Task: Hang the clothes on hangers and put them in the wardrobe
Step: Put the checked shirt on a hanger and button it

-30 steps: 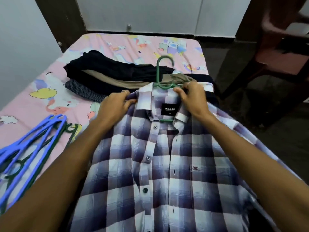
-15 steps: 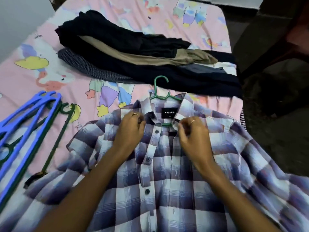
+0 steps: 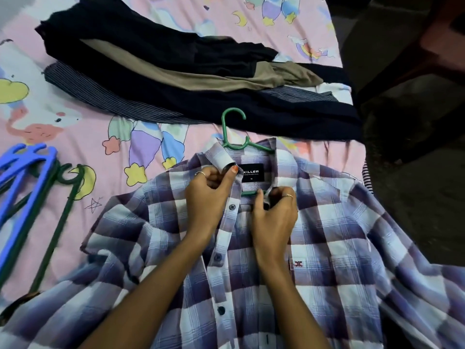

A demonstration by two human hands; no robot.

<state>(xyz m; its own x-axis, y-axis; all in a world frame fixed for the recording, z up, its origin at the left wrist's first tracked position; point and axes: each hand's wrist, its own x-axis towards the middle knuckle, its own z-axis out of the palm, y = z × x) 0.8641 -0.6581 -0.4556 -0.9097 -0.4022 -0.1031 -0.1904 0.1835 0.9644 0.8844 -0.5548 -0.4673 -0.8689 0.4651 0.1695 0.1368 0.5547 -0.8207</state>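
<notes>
Head view looks down on a checked shirt (image 3: 314,260) lying front-up on the bed (image 3: 83,137), a green hanger (image 3: 232,137) inside its collar. Left hand (image 3: 210,195) pinches the left collar edge; right hand (image 3: 275,215) pinches the right placket. Folded dark clothes (image 3: 176,71) lie beyond, spare hangers (image 3: 30,187) at left.

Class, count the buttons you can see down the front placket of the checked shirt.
4 on the checked shirt: one beside the left hand, one under that wrist, two lower down. Others may be hidden by the hands.
</notes>
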